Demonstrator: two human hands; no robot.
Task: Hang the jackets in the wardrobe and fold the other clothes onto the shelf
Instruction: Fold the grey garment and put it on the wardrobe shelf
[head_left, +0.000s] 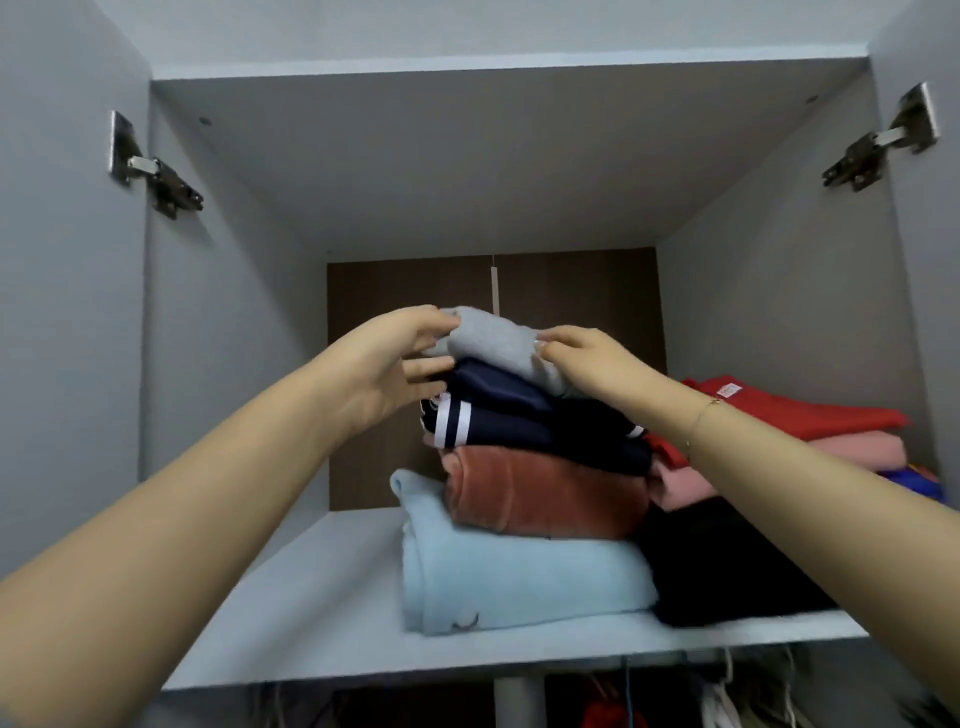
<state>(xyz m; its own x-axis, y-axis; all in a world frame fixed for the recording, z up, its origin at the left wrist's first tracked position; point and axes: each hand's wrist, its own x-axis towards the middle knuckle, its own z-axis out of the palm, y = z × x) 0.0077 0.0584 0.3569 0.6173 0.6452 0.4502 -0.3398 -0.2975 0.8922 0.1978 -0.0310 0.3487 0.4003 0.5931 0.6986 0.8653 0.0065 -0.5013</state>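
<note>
My left hand (387, 364) and right hand (582, 358) pinch the folded grey knit garment's (493, 343) ends atop the stack; bare pale shelf (322, 613) lies left.

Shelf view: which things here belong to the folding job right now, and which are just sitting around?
In the job:
- grey folded garment, top of the stack
- left hand and right hand, both touching it
- shelf

Just there:
- navy striped garment
- rust garment
- light blue garment
- red and pink pile
- door hinges
</note>
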